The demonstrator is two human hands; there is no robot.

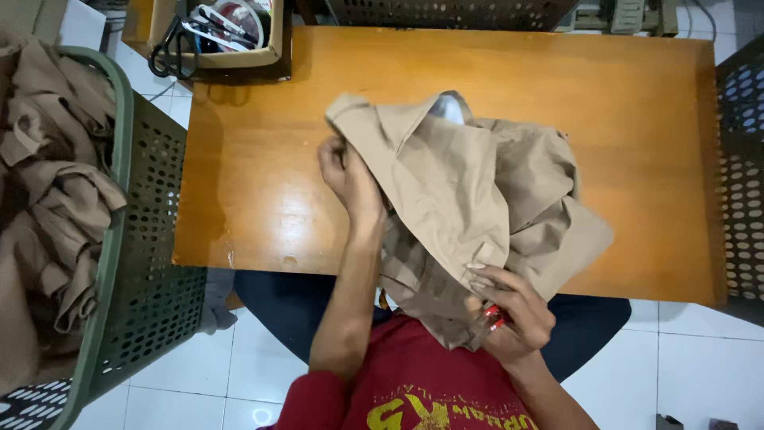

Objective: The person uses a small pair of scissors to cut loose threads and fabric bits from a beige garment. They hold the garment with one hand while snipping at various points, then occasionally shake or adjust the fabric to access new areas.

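Garment workshop; fabric-filled basket (pixel 119 239); scissors (pixel 171 52)

A tan garment (pixel 469 191) lies on an orange-brown wooden table (pixel 621 103) beside a perforated green basket (pixel 147 239).

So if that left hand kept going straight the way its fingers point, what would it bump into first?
The left hand points away from the body, already gripping an edge of the crumpled beige cloth garment. Past that lies bare orange-brown wooden tabletop, then probably the open cardboard box of tools at the far edge, though depth is unclear.
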